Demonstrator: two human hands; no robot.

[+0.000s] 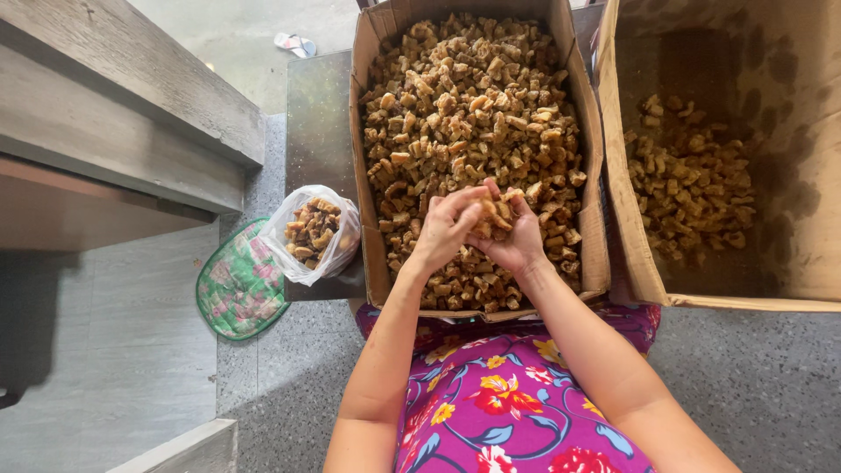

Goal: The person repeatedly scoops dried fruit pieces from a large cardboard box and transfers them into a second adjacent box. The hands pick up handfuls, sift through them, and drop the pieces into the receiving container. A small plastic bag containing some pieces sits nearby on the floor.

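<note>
The fingers of the left hand point(445, 229) and the right hand point(515, 235) are curled together around a small bunch of brown fried pieces point(492, 213). The two hands touch each other and cup the bunch between them, so the fingers are closed on the pieces and not spread apart. Just under the fingers, and all around them, lies a big heap of the same crunchy brown chunks point(473, 105), filling a cardboard box point(371, 166) almost to the top. To do this well, I think the fingers should squeeze softly, because the pieces look dry and could crumble, and the hands should stay low over the heap so anything that drops lands back in the box. To the right of the fingers stands a second cardboard box point(631, 236) with oily dark stains and only a small pile of chunks point(692, 188) at its bottom. To the left of the fingers sits a clear plastic bag point(289, 254) with some chunks inside, resting partly on a green flowered cloth mat point(236, 293). Nearer than the fingers is a purple flowered dress point(517, 403).
</note>
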